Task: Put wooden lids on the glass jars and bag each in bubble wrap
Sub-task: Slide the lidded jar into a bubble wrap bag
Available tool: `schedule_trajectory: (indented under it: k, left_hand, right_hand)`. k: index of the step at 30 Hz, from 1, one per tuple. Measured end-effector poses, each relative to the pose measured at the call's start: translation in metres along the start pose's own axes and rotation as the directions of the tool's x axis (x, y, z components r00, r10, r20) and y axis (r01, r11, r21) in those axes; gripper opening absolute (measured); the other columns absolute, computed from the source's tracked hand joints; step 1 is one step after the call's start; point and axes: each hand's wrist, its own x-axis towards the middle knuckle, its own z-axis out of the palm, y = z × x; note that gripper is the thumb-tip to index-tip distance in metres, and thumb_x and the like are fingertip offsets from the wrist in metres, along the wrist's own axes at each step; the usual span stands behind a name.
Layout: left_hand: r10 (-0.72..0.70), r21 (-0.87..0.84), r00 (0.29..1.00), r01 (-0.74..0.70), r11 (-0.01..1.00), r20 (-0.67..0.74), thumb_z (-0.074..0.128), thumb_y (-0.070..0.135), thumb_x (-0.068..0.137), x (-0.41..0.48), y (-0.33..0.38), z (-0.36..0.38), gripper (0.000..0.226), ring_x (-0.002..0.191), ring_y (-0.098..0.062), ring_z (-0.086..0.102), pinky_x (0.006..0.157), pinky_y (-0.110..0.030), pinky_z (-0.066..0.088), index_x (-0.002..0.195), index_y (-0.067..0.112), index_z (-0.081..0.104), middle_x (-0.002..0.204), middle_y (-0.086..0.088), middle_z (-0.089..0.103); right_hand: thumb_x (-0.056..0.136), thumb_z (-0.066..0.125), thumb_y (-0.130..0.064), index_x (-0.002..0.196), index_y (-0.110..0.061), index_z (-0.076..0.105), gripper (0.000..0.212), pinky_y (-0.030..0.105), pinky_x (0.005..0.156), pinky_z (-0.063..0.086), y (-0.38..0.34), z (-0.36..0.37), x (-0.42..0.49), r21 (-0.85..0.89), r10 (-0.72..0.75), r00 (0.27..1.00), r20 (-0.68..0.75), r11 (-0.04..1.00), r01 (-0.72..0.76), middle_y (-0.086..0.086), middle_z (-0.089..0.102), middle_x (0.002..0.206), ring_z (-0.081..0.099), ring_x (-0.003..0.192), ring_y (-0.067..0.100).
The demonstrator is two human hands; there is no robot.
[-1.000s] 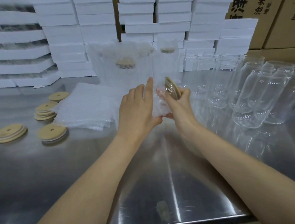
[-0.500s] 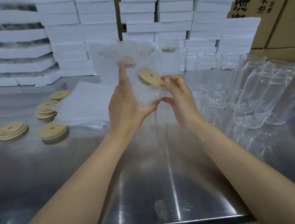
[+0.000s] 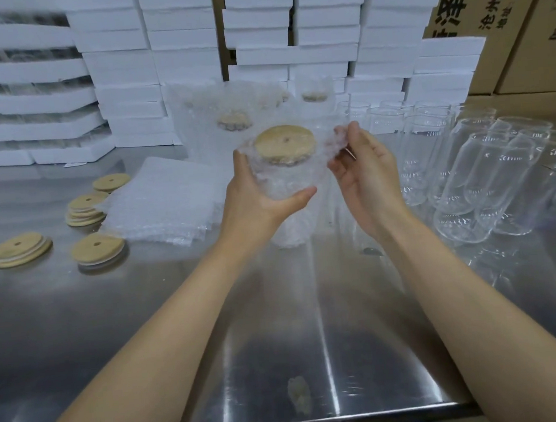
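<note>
- The left hand (image 3: 257,202) grips the jar (image 3: 284,185) at the frame's centre, its wooden lid (image 3: 284,142) on top.
- The right hand (image 3: 365,174) pinches the bubble wrap (image 3: 333,143) just right of the lid.
- Bare glass jars (image 3: 486,174) crowd the surface (image 3: 279,327) at the right.

A brushed stainless steel table (image 3: 279,327) fills the foreground. Its surface is streaked with pale bands of reflected light, and its front edge runs along the bottom. Behind it, stacks of white foam boxes (image 3: 184,51) rise like a wall across the back. At the far right stand brown cardboard cartons (image 3: 521,25) printed with black Chinese characters.
</note>
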Motion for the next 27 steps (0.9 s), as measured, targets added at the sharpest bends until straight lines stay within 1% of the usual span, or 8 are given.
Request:
schedule_trajectory:
  k: [6,9,13,18,20,23,25,27]
  left_hand:
    - [-0.156,-0.418,0.980,0.192,0.888,0.121,0.070,0.040,0.060,0.003,0.002,-0.001,0.080,0.118,-0.029,0.056,0.096,-0.039,0.047,0.126,0.014,0.032,0.127,-0.012,0.054]
    - [-0.231,-0.568,0.940,0.336,0.751,0.249,0.054,0.029,0.071,0.001,0.005,-0.004,0.057,0.103,-0.033,0.064,0.088,-0.043,0.053,0.120,0.001,0.057,0.112,-0.021,0.065]
    - [-0.253,-0.584,0.935,0.352,0.732,0.248,0.033,0.021,0.095,0.002,0.009,-0.003,0.041,0.097,-0.022,0.069,0.080,-0.032,0.057,0.108,0.007,0.069,0.103,-0.011,0.072]
    - [-0.108,-0.366,0.994,0.096,0.926,-0.012,0.041,0.018,0.102,0.011,0.000,-0.002,0.019,0.090,0.000,0.062,0.081,-0.018,0.047,0.101,0.025,0.059,0.094,0.018,0.066]
    - [-0.260,-0.302,0.965,0.255,0.919,0.024,0.037,0.026,0.104,0.014,-0.010,0.001,0.022,0.095,-0.008,0.062,0.084,-0.020,0.049,0.114,0.020,0.054,0.105,0.005,0.064]
    - [-0.454,-0.085,0.886,0.462,0.883,0.095,0.038,-0.004,0.096,0.018,-0.024,-0.005,0.030,0.084,-0.015,0.059,0.069,-0.018,0.047,0.121,-0.003,0.054,0.101,-0.010,0.062]
    - [-0.467,0.187,0.844,0.430,0.883,0.264,0.038,-0.016,0.086,0.015,-0.033,-0.011,0.038,0.092,-0.017,0.058,0.071,-0.019,0.045,0.114,-0.002,0.060,0.107,-0.013,0.063]
    - [-0.440,0.304,0.790,0.333,0.893,0.427,0.043,-0.013,0.085,0.010,-0.035,-0.012,0.038,0.087,-0.010,0.059,0.071,-0.013,0.045,0.104,0.013,0.063,0.102,-0.003,0.064]
  right_hand:
    - [0.086,0.066,-0.048,0.131,-0.008,0.055,0.060,0.046,0.111,0.040,0.014,-0.008,-0.005,-0.460,0.183,0.966,0.184,0.884,-0.080,0.010,0.061,0.132,0.056,0.125,0.027]
    - [0.070,0.077,-0.056,0.128,0.001,0.052,0.084,0.048,0.104,0.046,0.020,-0.007,-0.009,-0.441,0.294,0.916,0.274,0.885,-0.152,0.019,0.062,0.128,0.057,0.122,0.035]
    - [0.073,0.078,-0.042,0.130,-0.019,0.050,0.067,0.044,0.094,0.052,0.025,-0.007,-0.007,-0.379,0.270,0.912,0.310,0.914,-0.142,0.006,0.065,0.126,0.064,0.116,0.026]
    - [0.064,0.077,-0.043,0.107,-0.023,0.048,0.056,0.044,0.097,0.052,0.023,-0.006,-0.007,-0.398,0.097,0.987,0.131,0.917,-0.037,0.001,0.065,0.113,0.065,0.111,0.023]
    - [0.068,0.075,-0.038,0.110,-0.024,0.045,0.054,0.035,0.099,0.051,0.021,-0.009,-0.008,-0.418,0.049,0.996,0.073,0.908,-0.014,-0.004,0.062,0.110,0.063,0.109,0.010]
    - [0.081,0.067,-0.024,0.137,-0.011,0.033,0.067,-0.001,0.073,0.044,0.021,-0.012,-0.009,-0.416,0.016,0.998,0.059,0.909,0.010,-0.023,0.045,0.100,0.052,0.081,-0.029]
    - [0.085,0.066,-0.017,0.145,-0.002,0.024,0.074,-0.001,0.070,0.042,0.021,-0.013,-0.009,-0.402,0.002,0.999,0.053,0.915,0.019,-0.022,0.045,0.100,0.052,0.081,-0.030]
    - [0.080,0.067,-0.019,0.134,-0.010,0.039,0.061,0.019,0.088,0.050,0.018,-0.010,-0.009,-0.336,0.027,0.999,0.031,0.942,-0.016,-0.002,0.060,0.110,0.063,0.105,-0.002]
